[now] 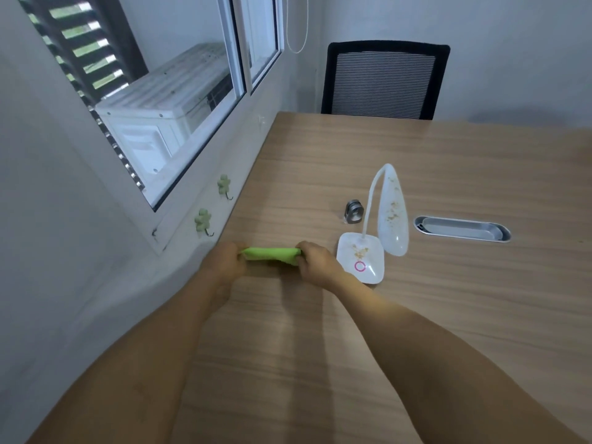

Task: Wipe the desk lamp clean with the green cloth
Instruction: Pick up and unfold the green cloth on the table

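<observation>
**Cloth stretched, lamp not yet touched**

Your forearms fill the near edge of the view, reaching out over the desk (448, 174), the largest thing here and the landmark for everything else. At the desk's far end stands a black chair (384, 81). On the desk, right of your hands, sits the white lamp (392, 219), its head bent down low over the top and its square base just beside your right hand; brownish specks show on both head and base, so that is where the wiping belongs. Beyond the lamp's base lies a small metal ring (354, 212), and to its right a metal cable slot (461, 229). Your left hand (224, 264) and right hand (315, 262) each pinch one end of the green cloth (272, 254), pulling it taut between them, probably to straighten or fold it into a pad before wiping.
</observation>
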Tool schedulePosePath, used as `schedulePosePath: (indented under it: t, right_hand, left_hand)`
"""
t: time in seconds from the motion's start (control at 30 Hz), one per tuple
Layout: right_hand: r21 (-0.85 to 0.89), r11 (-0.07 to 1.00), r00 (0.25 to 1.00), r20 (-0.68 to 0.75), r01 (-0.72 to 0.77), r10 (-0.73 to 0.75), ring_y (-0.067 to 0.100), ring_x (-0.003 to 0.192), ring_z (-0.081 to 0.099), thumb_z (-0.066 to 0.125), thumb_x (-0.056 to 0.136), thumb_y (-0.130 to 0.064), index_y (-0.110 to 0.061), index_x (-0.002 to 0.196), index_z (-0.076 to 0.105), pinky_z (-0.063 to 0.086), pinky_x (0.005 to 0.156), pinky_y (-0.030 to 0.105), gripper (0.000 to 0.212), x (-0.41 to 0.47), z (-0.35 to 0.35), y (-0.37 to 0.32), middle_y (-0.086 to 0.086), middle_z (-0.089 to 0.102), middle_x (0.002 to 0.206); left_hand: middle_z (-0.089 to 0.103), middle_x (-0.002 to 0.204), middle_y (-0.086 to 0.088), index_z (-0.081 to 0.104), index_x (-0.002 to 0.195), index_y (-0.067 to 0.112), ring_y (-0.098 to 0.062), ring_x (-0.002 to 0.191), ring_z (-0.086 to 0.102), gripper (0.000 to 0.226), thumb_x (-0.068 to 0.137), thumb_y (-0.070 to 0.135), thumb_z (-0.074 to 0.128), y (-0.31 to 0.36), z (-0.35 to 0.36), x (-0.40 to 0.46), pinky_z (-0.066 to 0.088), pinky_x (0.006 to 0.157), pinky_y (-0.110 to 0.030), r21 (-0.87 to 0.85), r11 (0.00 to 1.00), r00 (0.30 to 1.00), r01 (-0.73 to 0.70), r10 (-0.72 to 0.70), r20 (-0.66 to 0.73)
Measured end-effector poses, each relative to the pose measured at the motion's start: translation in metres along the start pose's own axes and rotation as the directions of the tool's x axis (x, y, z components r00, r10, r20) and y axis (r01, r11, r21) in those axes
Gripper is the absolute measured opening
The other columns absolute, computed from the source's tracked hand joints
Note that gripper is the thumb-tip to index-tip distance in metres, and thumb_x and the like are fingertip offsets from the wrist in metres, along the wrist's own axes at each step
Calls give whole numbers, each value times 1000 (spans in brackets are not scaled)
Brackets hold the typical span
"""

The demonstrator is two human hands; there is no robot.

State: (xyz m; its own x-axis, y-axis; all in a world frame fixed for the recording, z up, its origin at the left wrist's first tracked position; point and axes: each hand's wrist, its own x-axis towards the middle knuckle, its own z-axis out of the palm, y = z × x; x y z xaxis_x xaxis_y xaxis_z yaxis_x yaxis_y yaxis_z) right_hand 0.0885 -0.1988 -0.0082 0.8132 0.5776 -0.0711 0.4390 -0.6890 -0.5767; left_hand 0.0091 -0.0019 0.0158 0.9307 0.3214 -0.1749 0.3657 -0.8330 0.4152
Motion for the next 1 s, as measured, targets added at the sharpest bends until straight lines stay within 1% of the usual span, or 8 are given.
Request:
schedulePosePath:
  t: [0.13, 0.3, 0.43, 0.53, 0.7, 0.77, 0.83, 1.0]
  right_hand:
    - [167, 982, 989, -103, -92, 110, 37, 104, 56, 43, 93, -10, 0, 115, 50, 46, 86, 40, 26, -20, -10, -5, 22, 62, 111]
    - [528, 810, 928, -101, -255, 358, 22, 94, 50, 44, 97, -16, -7, 132, 38, 41, 75, 27, 36, -52, -20, 2, 12, 52, 108]
    - [759, 529, 837, 38, -380, 546, 23, 92, 55, 51, 95, -28, -17, 131, 42, 58, 76, 38, 38, -70, -28, 16, 8, 50, 111]
    - [908, 206, 849, 234, -365, 473, 23, 86, 64, 59, 91, -33, -15, 118, 53, 61, 62, 39, 33, -87, -37, 27, 7, 61, 112]
    - [969, -173, 859, 238, -177, 452, 15, 70, 70, 60, 86, 3, -2, 100, 61, 60, 54, 21, 15, -109, -41, 37, 7, 73, 78]
    - [968, -222, 836, 218, -119, 503, 12, 59, 71, 57, 86, 8, 0, 91, 63, 58, 47, 18, 10, -114, -39, 35, 6, 74, 65]
    - [959, -275, 808, 209, -60, 551, 13, 70, 68, 59, 89, -1, -1, 104, 61, 56, 45, 17, 15, -117, -38, 32, 9, 72, 82]
    - [966, -193, 871, 240, -172, 429, 13, 86, 59, 48, 98, -29, -26, 124, 47, 50, 77, 30, 27, -126, -39, 15, 3, 60, 108]
  left_hand:
    - [57, 70, -11, 53, 60, 14, -21, 70, 51, 21, 80, 10, 55, 20, -15, -9, 35, 57, -27, -175, 983, 998, 56, -60, -20]
    - [48, 57, -6, 48, 56, 14, -17, 56, 48, 31, 85, 15, 58, 37, -10, -22, 39, 55, -25, -405, 901, 988, 156, -135, 81]
    - [45, 63, -8, 47, 61, 11, -14, 57, 46, 29, 88, 7, 57, 56, 2, -35, 47, 45, -19, -572, 776, 963, 266, -187, 194]
    - [46, 65, -7, 47, 64, 11, -13, 58, 46, 28, 90, 6, 53, 68, 12, -43, 44, 37, -12, -628, 704, 940, 332, -194, 279]
    - [57, 71, -8, 57, 74, 8, -12, 59, 52, 13, 87, 7, 58, 83, 31, -47, 48, 38, -13, -696, 596, 913, 402, -201, 355]
    - [59, 72, -8, 58, 75, 7, -13, 60, 54, 13, 87, 6, 58, 89, 38, -49, 50, 39, -14, -728, 542, 906, 419, -193, 378]
    - [64, 70, -6, 61, 79, 7, -12, 59, 58, 8, 87, 6, 59, 94, 45, -51, 52, 42, -15, -751, 489, 893, 444, -171, 417]
    - [67, 44, 5, 62, 78, 9, -2, 39, 61, 11, 88, 7, 59, 102, 58, -53, 54, 44, -16, -773, 407, 869, 486, -132, 477]
